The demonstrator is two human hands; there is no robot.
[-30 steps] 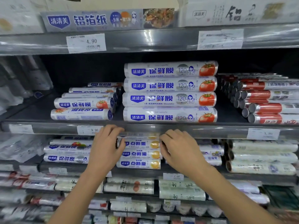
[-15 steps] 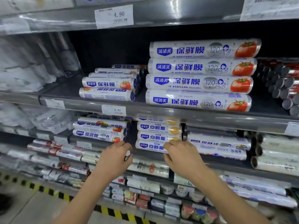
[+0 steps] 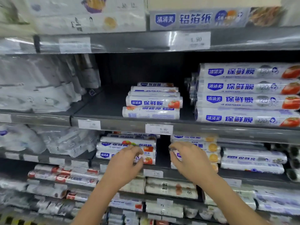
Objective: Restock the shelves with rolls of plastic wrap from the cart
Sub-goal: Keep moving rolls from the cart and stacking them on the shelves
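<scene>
L hand (image 3: pixel 125 161), R hand (image 3: pixel 190 159) shown w/ fingers curled before rolls (image 3: pixel 113 144); grip not discernible, blurred.

Single view, from a camera worn on the person's head. It faces the store shelving, pitched slightly down, and stands close. The left hand (image 3: pixel 125 163) and right hand (image 3: pixel 191 161) enter from the near bottom edge. The wide lens bows the shelf edge (image 3: pixel 113 122). Coverage runs from the aluminium foil box (image 3: pixel 211 18) at top to the striped floor tape (image 3: pixel 14 220) at bottom left. The frame is motion-blurred.
</scene>
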